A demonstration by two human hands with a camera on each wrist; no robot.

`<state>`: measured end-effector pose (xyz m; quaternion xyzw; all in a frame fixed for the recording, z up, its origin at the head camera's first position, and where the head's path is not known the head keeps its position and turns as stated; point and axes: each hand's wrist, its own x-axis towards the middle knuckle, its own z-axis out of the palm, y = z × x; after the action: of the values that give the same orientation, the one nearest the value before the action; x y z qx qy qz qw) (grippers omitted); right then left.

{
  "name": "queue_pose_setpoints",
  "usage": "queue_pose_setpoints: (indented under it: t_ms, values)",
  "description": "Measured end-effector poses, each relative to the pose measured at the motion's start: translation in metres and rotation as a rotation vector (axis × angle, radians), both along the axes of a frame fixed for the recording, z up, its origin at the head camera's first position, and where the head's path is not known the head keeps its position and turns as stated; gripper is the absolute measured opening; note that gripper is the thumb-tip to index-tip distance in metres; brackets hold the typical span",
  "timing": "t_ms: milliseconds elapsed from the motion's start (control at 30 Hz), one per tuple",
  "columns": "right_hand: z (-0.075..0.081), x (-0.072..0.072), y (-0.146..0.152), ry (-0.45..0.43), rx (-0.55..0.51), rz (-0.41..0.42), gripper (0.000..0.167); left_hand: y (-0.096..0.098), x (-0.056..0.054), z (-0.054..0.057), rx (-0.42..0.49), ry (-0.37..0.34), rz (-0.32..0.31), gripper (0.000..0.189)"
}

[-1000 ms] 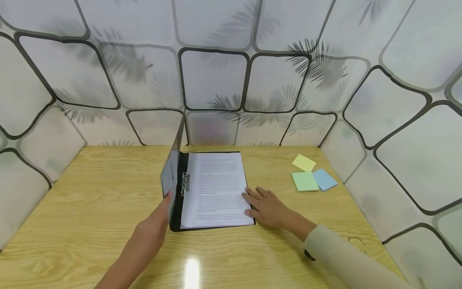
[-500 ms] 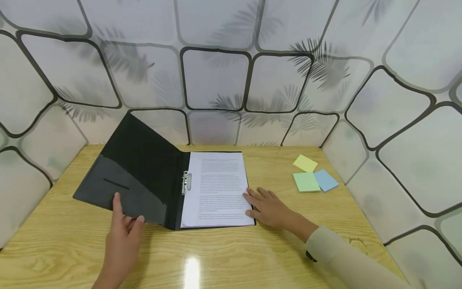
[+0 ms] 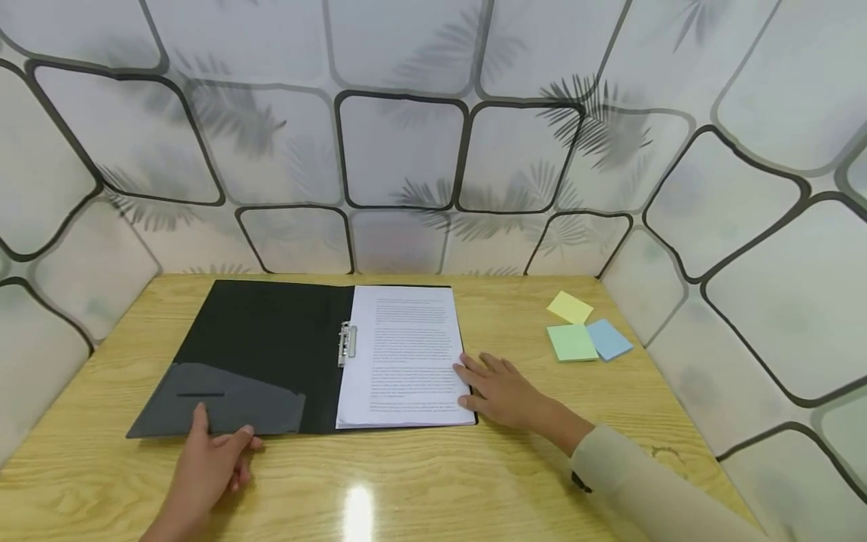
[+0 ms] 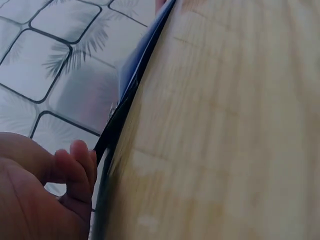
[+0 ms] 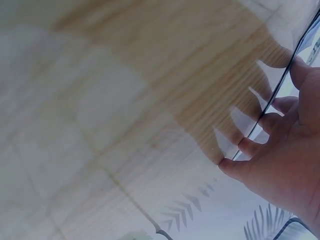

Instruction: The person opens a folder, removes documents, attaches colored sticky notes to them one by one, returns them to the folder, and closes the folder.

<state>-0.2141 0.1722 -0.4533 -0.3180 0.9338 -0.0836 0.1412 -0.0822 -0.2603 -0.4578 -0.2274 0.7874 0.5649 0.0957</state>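
A black clip folder (image 3: 278,331) lies spread on the wooden table, with a grey pocket (image 3: 237,399) on its left cover. Printed white sheets (image 3: 409,361) lie on its right half beside a metal clip (image 3: 347,344). My left hand (image 3: 206,467) holds the left cover at its lower edge, index finger on the pocket and some fingers below the edge. That cover's edge also shows beside the left hand (image 4: 55,185) in the left wrist view. With fingers spread, my right hand (image 3: 504,391) rests on the folder's right edge, fingertips on the sheets; the right wrist view shows this hand (image 5: 285,145) too.
Yellow (image 3: 570,307), green (image 3: 572,342) and blue sticky notes (image 3: 609,339) lie together at the right of the wooden table (image 3: 406,482). Patterned panels (image 3: 406,150) stand behind the table and along both sides.
The folder's left cover has swung from upright down to the left, nearly flat on the table. My left hand has moved left and down with it. The right hand has stayed in place.
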Motion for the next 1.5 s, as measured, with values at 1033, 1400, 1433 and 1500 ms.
queue_pose_setpoints:
  t_ms: [1033, 1400, 1433, 1500]
  values:
    - [-0.004, -0.004, 0.000, -0.014, 0.031, -0.039, 0.068, 0.043, -0.150, 0.005, -0.442, 0.295, -0.717, 0.069]
    - [-0.003, -0.003, 0.002, -0.008, 0.015, -0.022, 0.068, 0.035, -0.162, -0.002, -0.418, 0.394, -0.747, 0.067]
    - [-0.003, -0.003, 0.002, -0.003, 0.019, -0.019, 0.068, 0.035, -0.162, -0.003, -0.414, 0.389, -0.749, 0.068]
    - [-0.003, -0.004, 0.001, 0.000, 0.029, -0.019, 0.068, 0.034, -0.163, -0.003, -0.408, 0.377, -0.752, 0.070]
